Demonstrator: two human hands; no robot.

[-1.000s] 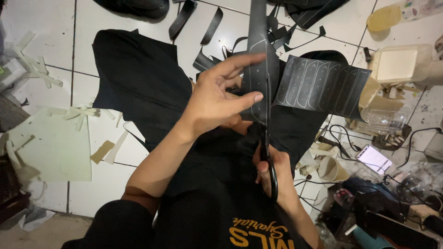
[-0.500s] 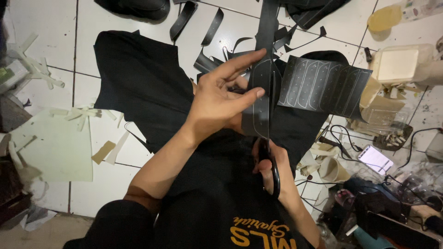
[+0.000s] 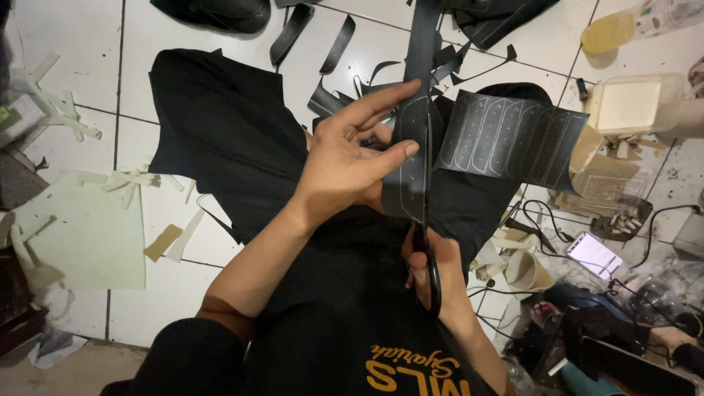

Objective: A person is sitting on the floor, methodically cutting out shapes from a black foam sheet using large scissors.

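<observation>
Biggest thing in view: white tiled floor (image 3: 191,33), littered. A large black sheet (image 3: 220,139) lies spread under the arms. Pale green sheet (image 3: 81,235) with off-cut slivers sits far left. A cluttered pile of cables, a lit phone (image 3: 595,254) and a cream box (image 3: 631,106) sits at right.

Centre: a long black strip (image 3: 419,88) running up and away from me, with a marked black panel (image 3: 513,139) carrying a row of traced outlines fanning off to its right.

My left hand (image 3: 345,165) pinches the strip, thumb on the near face, index stretched up along it, other fingers behind. Right hand (image 3: 433,271) is closed through the handles of the black scissors (image 3: 425,249), directly below the strip; blades meet its lower edge. Whether the blades are parted I can't tell, as the strip hides them.

Change over the last second: the strip has risen slightly and turned broader face-on, and the scissors sit further into it. I read that as the cut advancing along the traced line, well short of the end.

Small stuff: curled black off-cuts (image 3: 330,51) scattered on the tile above.
</observation>
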